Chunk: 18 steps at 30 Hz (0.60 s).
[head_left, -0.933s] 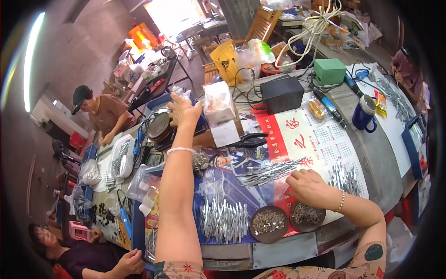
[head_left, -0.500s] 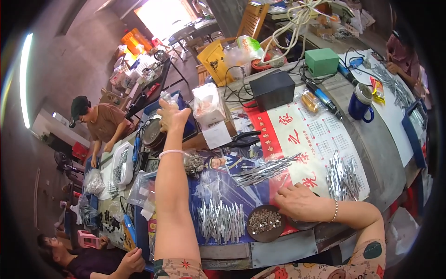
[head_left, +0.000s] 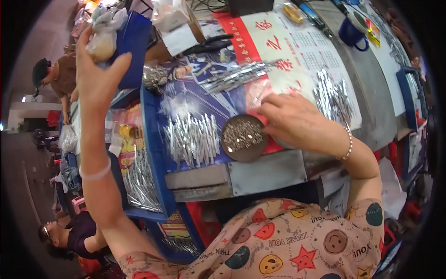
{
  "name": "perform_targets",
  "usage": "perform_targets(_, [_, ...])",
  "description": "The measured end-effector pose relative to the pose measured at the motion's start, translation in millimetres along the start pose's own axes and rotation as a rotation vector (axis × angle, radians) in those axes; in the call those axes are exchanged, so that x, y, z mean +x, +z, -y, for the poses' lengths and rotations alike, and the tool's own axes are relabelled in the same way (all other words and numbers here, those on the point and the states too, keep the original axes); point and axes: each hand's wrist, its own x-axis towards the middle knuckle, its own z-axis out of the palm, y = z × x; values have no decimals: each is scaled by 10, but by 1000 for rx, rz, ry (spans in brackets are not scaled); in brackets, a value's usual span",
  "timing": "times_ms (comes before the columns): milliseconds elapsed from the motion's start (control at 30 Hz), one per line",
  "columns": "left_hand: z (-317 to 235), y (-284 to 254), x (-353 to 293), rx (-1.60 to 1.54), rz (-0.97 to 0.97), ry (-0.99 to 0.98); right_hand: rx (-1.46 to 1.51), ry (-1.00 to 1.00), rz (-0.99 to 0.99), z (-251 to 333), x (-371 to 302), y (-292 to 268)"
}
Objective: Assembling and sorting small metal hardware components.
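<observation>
At the upper left, my left hand (head_left: pixel 98 69) has thumb and forefinger spread, with the other fingers hidden. It reaches beside clear plastic bags (head_left: pixel 102 44) and a blue box (head_left: pixel 132 49); its thumb overlaps the box. My right hand (head_left: pixel 297 121) is low over the table, its fingers curled together at the right rim of a round brown dish of small shiny metal pieces (head_left: pixel 242 135). Whatever its fingertips hold is hidden. Left of the dish lies a pile of silver metal strips (head_left: pixel 193 139). More strips (head_left: pixel 239 74) lie beyond it, and another bunch (head_left: pixel 333 95) lies to the right.
A blue tray (head_left: pixel 155 167) with thin strips stands beside my left forearm. A clear bag of small parts (head_left: pixel 155 76) sits near it. A calendar poster (head_left: pixel 297 51) covers the table. A blue mug (head_left: pixel 354 31) stands at the right. Two people (head_left: pixel 60 74) are at the left.
My view has tilted down and shifted, so the table sits higher and my patterned shirt shows more. My left hand remains by the blue box and bags. My right hand stays beside the dish.
</observation>
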Motion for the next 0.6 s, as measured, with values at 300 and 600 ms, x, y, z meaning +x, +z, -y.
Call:
perform_targets(300, [-1524, 406, -2178, -334, 474, 92, 573, 323, -202, 401, -1014, -6])
perform_targets(600, [-1839, 1028, -2717, -341, 529, 259, 657, 454, -160, 519, -1806, 326])
